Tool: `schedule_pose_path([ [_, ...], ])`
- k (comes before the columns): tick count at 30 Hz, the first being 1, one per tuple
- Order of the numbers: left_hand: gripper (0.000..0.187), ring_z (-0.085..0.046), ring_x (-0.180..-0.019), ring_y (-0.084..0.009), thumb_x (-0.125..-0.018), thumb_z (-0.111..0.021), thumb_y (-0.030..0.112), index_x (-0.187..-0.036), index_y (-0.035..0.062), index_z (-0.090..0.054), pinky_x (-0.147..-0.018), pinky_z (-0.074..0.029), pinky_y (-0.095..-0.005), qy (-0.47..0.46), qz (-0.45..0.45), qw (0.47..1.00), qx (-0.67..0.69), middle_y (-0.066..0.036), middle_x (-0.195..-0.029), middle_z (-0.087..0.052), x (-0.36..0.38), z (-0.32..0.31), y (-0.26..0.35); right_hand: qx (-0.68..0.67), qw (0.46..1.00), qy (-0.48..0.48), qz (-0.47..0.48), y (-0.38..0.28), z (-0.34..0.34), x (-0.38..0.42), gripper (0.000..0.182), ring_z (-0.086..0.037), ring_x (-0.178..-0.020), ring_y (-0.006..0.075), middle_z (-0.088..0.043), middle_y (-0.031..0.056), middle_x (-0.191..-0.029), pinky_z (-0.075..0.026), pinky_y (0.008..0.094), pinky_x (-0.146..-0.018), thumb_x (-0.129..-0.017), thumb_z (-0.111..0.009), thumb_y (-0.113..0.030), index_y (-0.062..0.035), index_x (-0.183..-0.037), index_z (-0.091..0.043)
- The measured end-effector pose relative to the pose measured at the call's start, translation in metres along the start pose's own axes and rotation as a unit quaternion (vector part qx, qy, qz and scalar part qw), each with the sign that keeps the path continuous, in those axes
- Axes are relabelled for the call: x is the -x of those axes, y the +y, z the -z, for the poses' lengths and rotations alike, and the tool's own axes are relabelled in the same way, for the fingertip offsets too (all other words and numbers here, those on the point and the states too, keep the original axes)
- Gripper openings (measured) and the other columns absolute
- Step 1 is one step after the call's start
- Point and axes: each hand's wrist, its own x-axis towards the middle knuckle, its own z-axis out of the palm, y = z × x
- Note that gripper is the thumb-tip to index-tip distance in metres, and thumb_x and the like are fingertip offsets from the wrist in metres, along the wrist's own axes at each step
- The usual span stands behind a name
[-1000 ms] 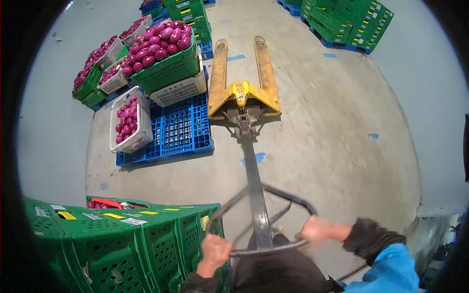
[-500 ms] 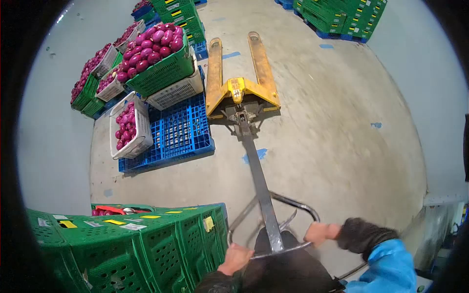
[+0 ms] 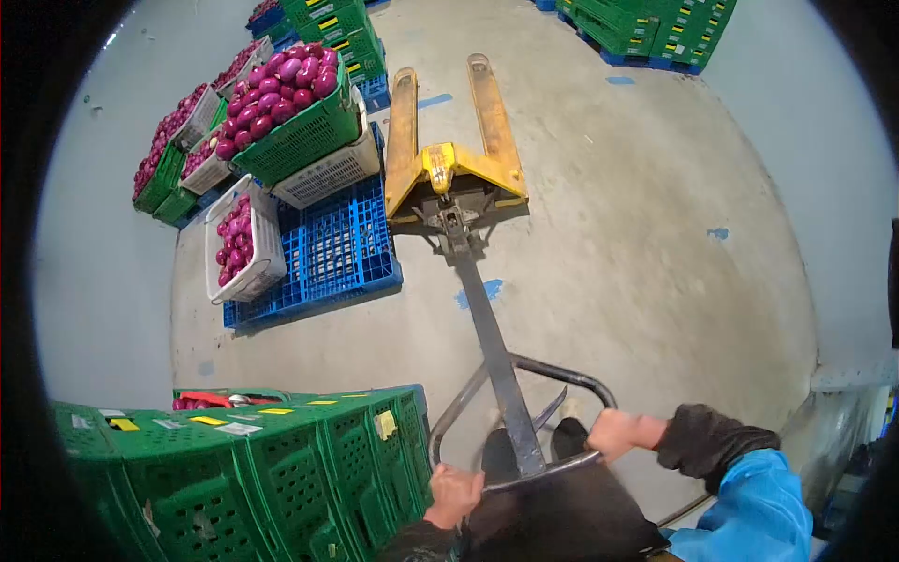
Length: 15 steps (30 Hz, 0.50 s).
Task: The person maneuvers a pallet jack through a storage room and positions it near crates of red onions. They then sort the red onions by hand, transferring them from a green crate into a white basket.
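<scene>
A yellow pallet jack (image 3: 438, 169) stands on the floor, its two forks pointing away from me. Its long grey handle (image 3: 492, 328) slopes back to a looped metal grip at my body. My left hand (image 3: 454, 493) is wrapped round the lower left of that loop. At its right corner, my right hand (image 3: 613, 435) is closed on the same loop. The forks lie on bare floor, right of a blue pallet (image 3: 342, 253) that bears crates of purple-red onions (image 3: 281, 89).
Stacked green crates (image 3: 309, 468) rise close by at the lower left. A white crate (image 3: 267, 253) of onions sits on the blue pallet's left edge. More green crates (image 3: 646, 33) stand on blue pallets at the far right, near the pale wall (image 3: 796, 140).
The pallet jack and its handle have shifted slightly left in view. My feet now show between the handle loop's bars. Both hands keep their hold.
</scene>
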Motion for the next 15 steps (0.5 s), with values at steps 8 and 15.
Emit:
schedule_pose_path([
  [8, 0.03, -0.048, -0.044, -0.0268, -0.076, -0.061, 0.012, -0.049, 0.0078, -0.051, -0.05, -0.033, -0.0371, 0.134, -0.008, 0.99, 0.04, -0.009, -0.047, -0.048, -0.134, 0.05, 0.131, 0.072, 0.997, 0.016, 0.021, 0.081, 0.161, 0.13, 0.017, -0.062, -0.068, 0.0367, -0.064, 0.0159, -0.067, -0.05, 0.0447, -0.062, -0.064, -0.062, -0.025, -0.0091, -0.067, -0.065],
  [15, 0.029, -0.045, -0.042, -0.0283, -0.076, -0.057, 0.01, -0.049, 0.0045, -0.05, -0.049, -0.034, -0.0374, 0.133, 0.035, 0.99, 0.025, -0.01, -0.046, -0.046, -0.188, 0.061, 0.179, 0.079, 0.995, 0.001, 0.063, 0.127, 0.224, 0.166, 0.016, -0.061, -0.064, 0.0352, -0.062, 0.0136, -0.063, -0.049, 0.0443, -0.06, -0.066, -0.062, -0.026, -0.011, -0.066, -0.065],
])
